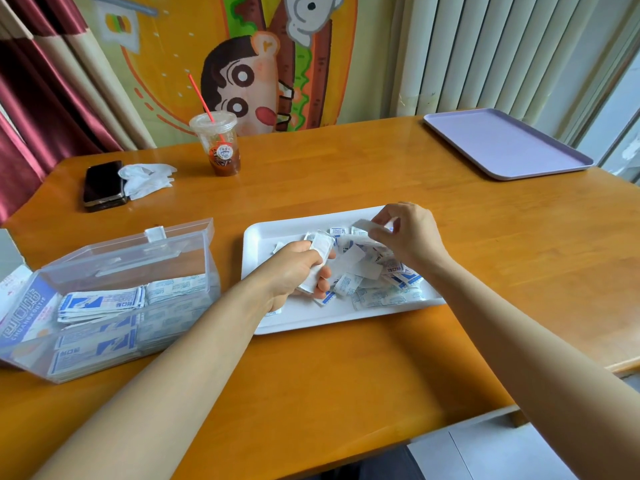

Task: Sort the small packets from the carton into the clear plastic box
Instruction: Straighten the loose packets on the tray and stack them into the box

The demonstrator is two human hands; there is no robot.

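Note:
A white foam tray [259, 237] lies in the middle of the table with a loose heap of small white-and-blue packets [381, 292] in it. My left hand [294, 271] hovers over the tray's left part and grips a small stack of packets [320, 249]. My right hand [410, 233] is above the tray's far right side and pinches a single white packet [363, 225]. To the left stands the clear plastic box [114, 271], lid open, with rows of stacked packets [100, 303] inside. A printed carton [20, 306] lies flat beside and under the box at the left edge.
At the far left lie a dark phone [102, 185] and a crumpled white tissue [147, 178]. An iced drink cup [218, 143] with a red straw stands at the back. A lilac tray [505, 143] sits at the far right corner. The table's front edge is near my arms.

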